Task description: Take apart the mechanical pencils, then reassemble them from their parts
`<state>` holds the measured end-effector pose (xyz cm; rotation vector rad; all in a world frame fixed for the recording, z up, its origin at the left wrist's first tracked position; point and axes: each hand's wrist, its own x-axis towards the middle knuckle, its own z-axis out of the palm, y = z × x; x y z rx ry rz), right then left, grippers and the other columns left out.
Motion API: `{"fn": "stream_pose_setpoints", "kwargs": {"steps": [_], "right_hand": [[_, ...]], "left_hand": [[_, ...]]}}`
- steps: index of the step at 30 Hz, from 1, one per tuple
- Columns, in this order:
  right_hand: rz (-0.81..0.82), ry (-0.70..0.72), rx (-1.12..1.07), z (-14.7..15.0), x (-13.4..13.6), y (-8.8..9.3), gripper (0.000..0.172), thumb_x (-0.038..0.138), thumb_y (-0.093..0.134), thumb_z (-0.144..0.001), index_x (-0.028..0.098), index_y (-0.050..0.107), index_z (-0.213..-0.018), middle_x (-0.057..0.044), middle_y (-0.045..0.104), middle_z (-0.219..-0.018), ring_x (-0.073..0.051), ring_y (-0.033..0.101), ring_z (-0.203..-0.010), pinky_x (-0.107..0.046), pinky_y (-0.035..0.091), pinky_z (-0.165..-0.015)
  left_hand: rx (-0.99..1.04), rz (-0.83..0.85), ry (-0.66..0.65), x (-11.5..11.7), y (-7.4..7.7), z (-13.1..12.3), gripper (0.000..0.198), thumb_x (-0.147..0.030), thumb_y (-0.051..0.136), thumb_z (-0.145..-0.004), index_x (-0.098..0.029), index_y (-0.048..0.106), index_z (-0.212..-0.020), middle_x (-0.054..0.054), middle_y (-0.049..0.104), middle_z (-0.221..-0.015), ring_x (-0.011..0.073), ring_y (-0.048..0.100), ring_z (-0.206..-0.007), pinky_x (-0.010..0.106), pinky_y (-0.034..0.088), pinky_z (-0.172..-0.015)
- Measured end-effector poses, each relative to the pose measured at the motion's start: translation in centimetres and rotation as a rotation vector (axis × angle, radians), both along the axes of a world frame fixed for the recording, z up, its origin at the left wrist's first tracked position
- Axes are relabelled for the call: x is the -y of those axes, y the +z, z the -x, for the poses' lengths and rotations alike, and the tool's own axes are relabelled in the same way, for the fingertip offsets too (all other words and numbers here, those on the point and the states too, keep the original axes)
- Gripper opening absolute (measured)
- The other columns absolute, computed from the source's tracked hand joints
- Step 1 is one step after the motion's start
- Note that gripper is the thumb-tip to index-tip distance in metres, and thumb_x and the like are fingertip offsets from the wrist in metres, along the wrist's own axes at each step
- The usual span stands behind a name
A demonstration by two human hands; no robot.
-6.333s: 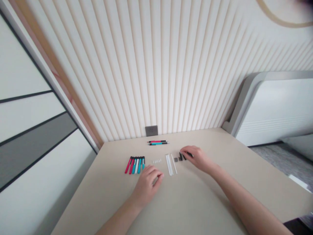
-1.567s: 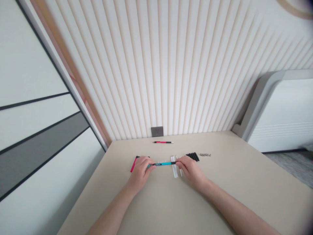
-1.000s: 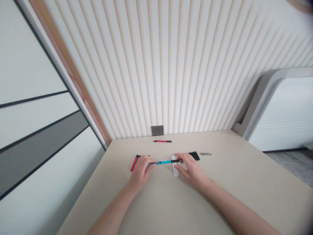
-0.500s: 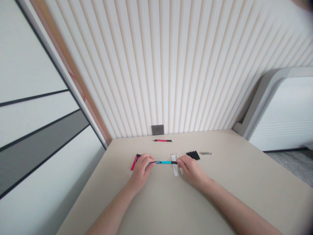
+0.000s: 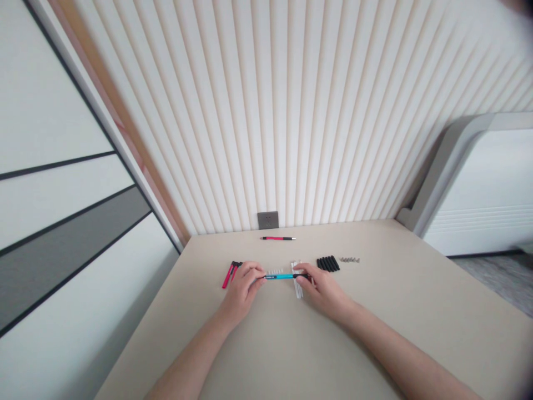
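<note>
A blue pen with black ends lies level between my hands, above the table. My left hand pinches its left end between thumb and fingers. With thumb and fingers my right hand grips the black section at the other end. Behind the pen is a short row of small pale pieces. White, thin tubes lie partly under the pen and my right fingers. Red pen barrels with black parts rest beside my left hand, which covers some of them.
Black grip sleeves sit in a row right of my right hand, with small metal tips or springs beyond. A red and black pen lies at the back of the beige table. A dark socket is on the ribbed wall.
My right fingers have shifted left along the pen and now wrap its black section, whose end shows past them. The left hand has barely moved.
</note>
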<state>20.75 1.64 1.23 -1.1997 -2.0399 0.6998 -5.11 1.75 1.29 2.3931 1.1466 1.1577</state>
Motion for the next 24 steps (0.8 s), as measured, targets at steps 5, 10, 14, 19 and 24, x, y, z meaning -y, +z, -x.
{"fn": "stream_pose_setpoints", "kwargs": {"steps": [5,10,14,19,24], "right_hand": [[-0.037,-0.011,0.032,0.1,0.2,0.1,0.016,0.031,0.053,-0.092,0.022,0.058,-0.103,-0.004,0.066,-0.091,-0.017,0.058,-0.08,-0.028,0.044,-0.072],[-0.058,0.024,0.1,0.0,0.3,0.4,0.022,0.03,0.043,-0.097,0.021,0.062,-0.101,-0.005,0.066,-0.087,-0.018,0.06,-0.08,-0.029,0.045,-0.074],[-0.097,0.007,0.124,-0.5,0.2,0.8,0.016,0.024,0.044,-0.094,0.022,0.057,-0.103,-0.004,0.065,-0.094,-0.018,0.06,-0.081,-0.029,0.045,-0.073],[-0.105,-0.037,0.132,-0.9,-0.1,0.5,0.021,0.02,0.04,-0.094,0.023,0.055,-0.108,-0.005,0.064,-0.104,-0.017,0.061,-0.085,-0.03,0.045,-0.075],[-0.098,-0.049,0.147,-0.9,-0.3,0.3,0.021,0.03,0.042,-0.096,0.025,0.058,-0.11,-0.005,0.063,-0.103,-0.017,0.062,-0.084,-0.03,0.046,-0.077]], "left_hand": [[-0.015,-0.001,-0.001,0.0,-0.1,0.0,0.01,-0.022,0.049,-0.096,-0.021,0.058,-0.091,0.005,0.056,-0.103,0.0189,0.055,-0.099,0.033,0.045,-0.089],[-0.027,0.009,-0.003,0.0,-0.3,0.2,0.011,-0.022,0.049,-0.096,-0.022,0.06,-0.095,0.005,0.056,-0.104,0.0185,0.055,-0.1,0.032,0.045,-0.089],[-0.01,0.005,0.017,-0.1,-0.4,0.2,0.011,-0.022,0.049,-0.096,-0.022,0.06,-0.096,0.005,0.056,-0.104,0.019,0.055,-0.1,0.033,0.046,-0.089],[0.049,-0.021,0.115,-0.3,-0.1,0.0,0.011,-0.023,0.049,-0.096,-0.022,0.06,-0.097,0.005,0.058,-0.101,0.0198,0.057,-0.098,0.034,0.046,-0.089],[0.078,0.0,0.151,-0.3,0.0,-0.1,0.012,-0.023,0.047,-0.096,-0.022,0.059,-0.098,0.005,0.059,-0.1,0.0198,0.057,-0.098,0.034,0.047,-0.088]]}}
